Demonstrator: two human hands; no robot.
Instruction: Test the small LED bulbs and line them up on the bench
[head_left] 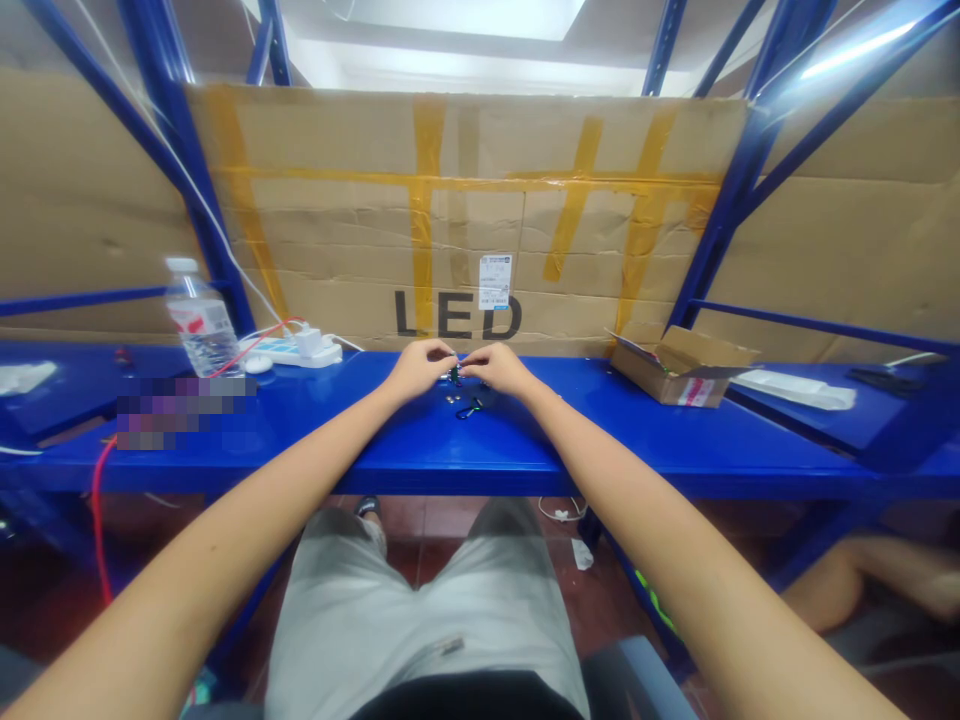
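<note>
Above the blue table my left hand and my right hand meet with fingertips pinched together. Between them is a small dark green and metallic piece, too small to name; both hands appear to hold it. Just below, on the tabletop, lies a small black carabiner-like clip with a bit of green. Beside it are a few tiny light-coloured parts. Some shiny bits are partly hidden under my right hand.
An open cardboard box stands to the right, a water bottle to the left. A white power strip with a plug and cables lies behind. Large taped cardboard walls the back. Another person's limb shows at lower right.
</note>
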